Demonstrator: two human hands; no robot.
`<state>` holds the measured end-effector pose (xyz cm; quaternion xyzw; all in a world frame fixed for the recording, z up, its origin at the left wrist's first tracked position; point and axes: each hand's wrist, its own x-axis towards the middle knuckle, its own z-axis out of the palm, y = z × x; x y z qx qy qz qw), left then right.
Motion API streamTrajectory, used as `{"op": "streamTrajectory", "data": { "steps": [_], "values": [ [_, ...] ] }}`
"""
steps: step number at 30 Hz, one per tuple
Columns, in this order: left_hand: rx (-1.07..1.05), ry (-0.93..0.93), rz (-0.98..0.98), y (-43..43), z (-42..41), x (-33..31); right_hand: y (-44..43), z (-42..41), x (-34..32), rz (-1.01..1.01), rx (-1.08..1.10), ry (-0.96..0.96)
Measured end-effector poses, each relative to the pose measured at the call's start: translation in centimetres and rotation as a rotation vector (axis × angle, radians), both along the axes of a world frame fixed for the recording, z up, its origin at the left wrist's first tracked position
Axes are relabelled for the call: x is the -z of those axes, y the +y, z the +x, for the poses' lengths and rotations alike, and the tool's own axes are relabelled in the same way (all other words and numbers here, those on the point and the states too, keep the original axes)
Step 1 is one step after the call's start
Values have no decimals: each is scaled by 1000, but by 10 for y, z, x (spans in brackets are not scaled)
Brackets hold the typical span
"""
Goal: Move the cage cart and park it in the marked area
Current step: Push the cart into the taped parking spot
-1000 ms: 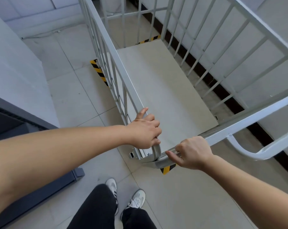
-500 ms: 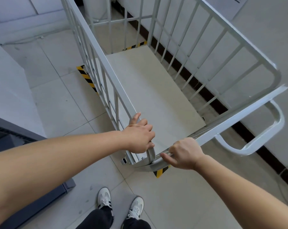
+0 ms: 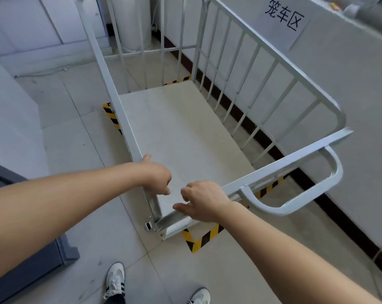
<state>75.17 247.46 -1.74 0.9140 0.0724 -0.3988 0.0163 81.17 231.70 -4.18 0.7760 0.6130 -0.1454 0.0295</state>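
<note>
The white cage cart (image 3: 273,165) has barred sides and a bare cream deck. It stands inside a floor area marked with yellow-black tape (image 3: 198,240), along the right wall. Tape shows at the near corner, by the left side and beyond the far end. My left hand (image 3: 157,176) is curled over the cart's left top rail at its near corner. Just right of that corner, my right hand (image 3: 204,201) lies on the near top rail with the thumb on the rail and the fingers loosely curled. The cart's looped push handle (image 3: 295,207) sticks out to the right of my right hand.
A paper sign (image 3: 284,17) with printed characters hangs on the white right wall, above a dark skirting strip (image 3: 343,218). A dark grey cabinet base (image 3: 32,273) stands at the left. A white cylinder (image 3: 130,23) is behind the cart. My shoes (image 3: 115,279) are on the tiled floor.
The view has pulled back and risen, so the wall sign and the whole push handle now show. More of the near tape corner is uncovered. My right hand's fingers have loosened on the rail.
</note>
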Motion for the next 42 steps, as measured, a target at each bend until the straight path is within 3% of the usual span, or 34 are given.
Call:
{"op": "streamTrajectory", "data": {
  "steps": [11, 22, 25, 31, 35, 42],
  "values": [
    [-517, -296, -344, -99, 54, 4, -100, 84, -28, 75, 133, -10],
    [-567, -379, -398, -157, 117, 21, -156, 165, -30, 26, 247, 36],
    [-591, -379, -408, -163, 128, 29, -160, 193, -26, 15, 201, 9],
    [-538, -559, -248, -169, 125, 45, -170, 264, -12, -62, 131, -61],
    [-509, -554, -166, -170, 126, 44, -173, 298, -6, -141, 56, -114],
    [-570, -533, -145, -170, 124, 46, -166, 319, 7, -93, -86, -142]
  ]
}}
